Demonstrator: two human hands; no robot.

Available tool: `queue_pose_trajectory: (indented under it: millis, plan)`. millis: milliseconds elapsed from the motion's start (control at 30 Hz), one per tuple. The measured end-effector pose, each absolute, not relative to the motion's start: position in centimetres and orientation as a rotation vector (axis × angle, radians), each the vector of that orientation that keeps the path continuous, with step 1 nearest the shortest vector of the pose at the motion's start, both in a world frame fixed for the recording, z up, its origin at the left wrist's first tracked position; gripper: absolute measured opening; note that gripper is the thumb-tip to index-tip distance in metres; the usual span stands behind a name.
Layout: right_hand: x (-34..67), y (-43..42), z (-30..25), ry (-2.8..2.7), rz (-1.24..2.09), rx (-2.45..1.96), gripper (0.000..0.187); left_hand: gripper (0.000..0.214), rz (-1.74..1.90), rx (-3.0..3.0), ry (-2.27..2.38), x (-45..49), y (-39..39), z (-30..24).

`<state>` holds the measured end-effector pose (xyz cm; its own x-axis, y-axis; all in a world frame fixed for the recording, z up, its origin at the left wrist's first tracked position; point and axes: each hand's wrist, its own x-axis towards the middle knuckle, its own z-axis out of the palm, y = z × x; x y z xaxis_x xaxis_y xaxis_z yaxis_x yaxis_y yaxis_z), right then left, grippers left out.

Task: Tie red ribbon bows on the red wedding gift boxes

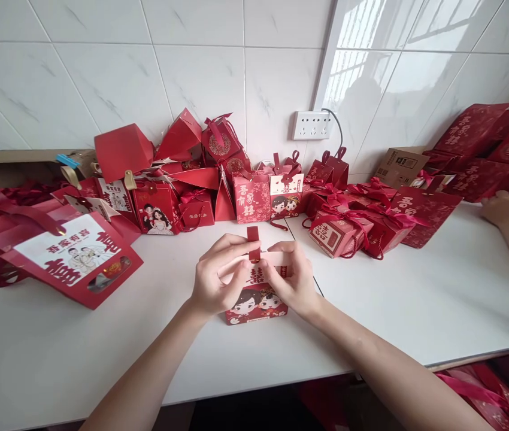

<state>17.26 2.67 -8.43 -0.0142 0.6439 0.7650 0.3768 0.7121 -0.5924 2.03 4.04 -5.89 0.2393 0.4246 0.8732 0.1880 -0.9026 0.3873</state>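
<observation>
A small red and white gift box (257, 302) with a cartoon couple printed on its front stands on the white table (416, 299), near its front edge. My left hand (218, 275) and my right hand (293, 278) both grip the box's top. Their fingers pinch together around the red tab (253, 242) that sticks up from the middle of the top. The upper part of the box is hidden behind my fingers.
Many red gift boxes and bags are piled along the tiled wall, among them a matching cartoon box (285, 197) and a big bag (75, 257) at left. Another person's hand (503, 206) reaches in at right. A wall socket (311, 124) sits behind.
</observation>
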Motion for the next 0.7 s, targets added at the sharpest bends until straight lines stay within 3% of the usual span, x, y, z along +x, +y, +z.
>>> queue_pose_trajectory:
  millis: [300, 700]
  plan:
    - [17.48, 2.89, -8.31, -1.642, 0.195, -0.75, 0.011, 0.039, 1.719, 2.328, 0.573, 1.94, 4.19, -6.08]
    - [17.79, 2.97, -7.99, -1.683, 0.17, -0.674, 0.01, 0.035, 1.726, 2.357, 0.633, 2.09, 4.02, -6.0]
